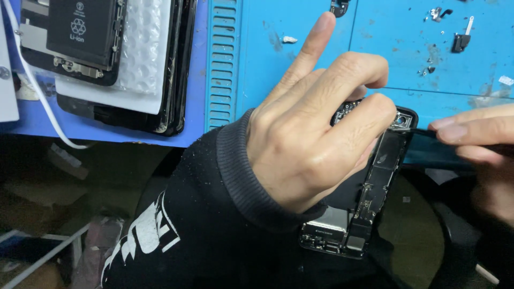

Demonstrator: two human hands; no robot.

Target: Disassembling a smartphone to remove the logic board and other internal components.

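My left hand [316, 134], in a black sleeve, grips an opened black phone body [369, 198] from above, with the index finger stretched out. The phone's circuit board and metal parts show below my palm. My right hand [479, 144] comes in from the right edge and pinches a thin dark strip or tool [428, 152] that reaches the phone's top corner by the camera opening. The hold happens at the front edge of a blue work mat [300, 48].
A stack of opened phones with a black battery [80, 27] and white bubble wrap [142, 59] lies at top left. A white cable [37, 91] hangs off the edge. Small screws and metal parts [460, 40] are scattered at top right.
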